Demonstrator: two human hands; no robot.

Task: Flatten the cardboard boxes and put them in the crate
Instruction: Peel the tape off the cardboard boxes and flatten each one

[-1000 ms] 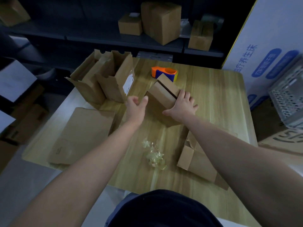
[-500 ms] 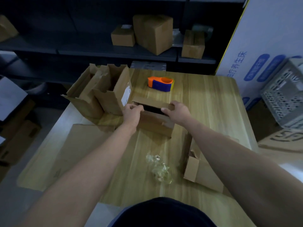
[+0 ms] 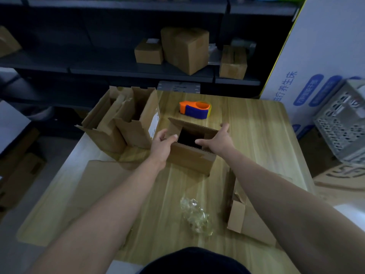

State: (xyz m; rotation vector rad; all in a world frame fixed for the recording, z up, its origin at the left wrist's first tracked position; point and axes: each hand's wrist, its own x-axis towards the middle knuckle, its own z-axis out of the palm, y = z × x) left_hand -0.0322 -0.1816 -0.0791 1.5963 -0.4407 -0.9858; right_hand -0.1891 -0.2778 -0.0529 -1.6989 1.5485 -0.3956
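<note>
A small brown cardboard box (image 3: 189, 161) stands on the wooden table (image 3: 256, 135) with its top open and a dark inside. My left hand (image 3: 162, 145) grips its left flap, thumb over the near rim. My right hand (image 3: 218, 140) holds the right flap, thumb reaching over the opening. Two opened boxes (image 3: 126, 123) stand at the table's left. A flattened cardboard sheet (image 3: 98, 186) lies near left, and a partly flattened box (image 3: 248, 218) lies under my right forearm. The grey perforated crate (image 3: 341, 127) sits off the table's right side.
An orange and blue tape dispenser (image 3: 195, 109) lies behind the box. Crumpled clear tape (image 3: 197, 216) lies near the front edge. Dark shelves behind hold closed boxes (image 3: 185, 48). A large white carton (image 3: 316, 56) stands at the right. More cardboard lies on the floor at left.
The box was tipped on edge with its flaps folded; it now stands upright with the top opened, and both hands have moved onto its side flaps, spreading them.
</note>
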